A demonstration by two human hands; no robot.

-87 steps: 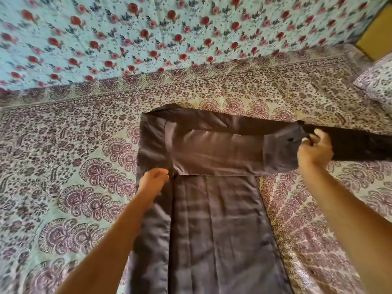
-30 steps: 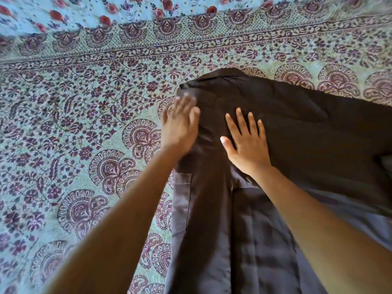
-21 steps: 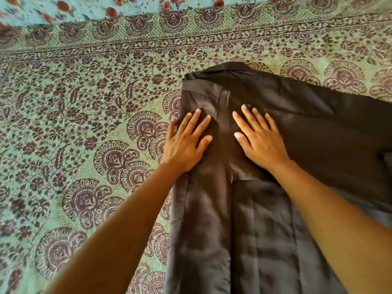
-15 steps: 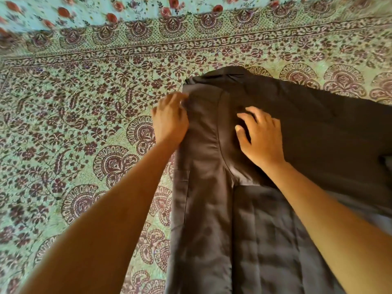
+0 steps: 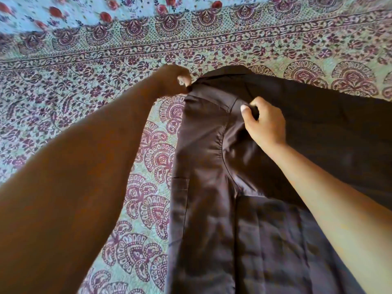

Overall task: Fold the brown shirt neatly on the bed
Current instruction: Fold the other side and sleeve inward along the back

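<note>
Starting from the bottom edge, the left forearm [image 5: 70, 187] comes in dark and shadowed while the right forearm [image 5: 339, 209] is lit up on the other side. Between them the brown shirt [image 5: 207, 209] lies lengthwise on the bed [image 5: 70, 98], its left side folded in over the middle, with what looks like a pocket [image 5: 180, 183] near that outer edge. Further up, the right hand [image 5: 266, 126] has its fingers curled into a bunch of cloth by the shoulder seam, thumb pressed against it, so it's properly gripping the shirt. A bit past that the left hand [image 5: 172, 81] is closed up too, pinching the shirt's top left corner just beside the collar [image 5: 224, 71]. The rest of the shirt spreads off to the right, out of frame. Beyond the collar the bed's paisley print turns into a banded border, and past that there's pale blue fabric [image 5: 70, 11] with red roses, pretty blurry.
</note>
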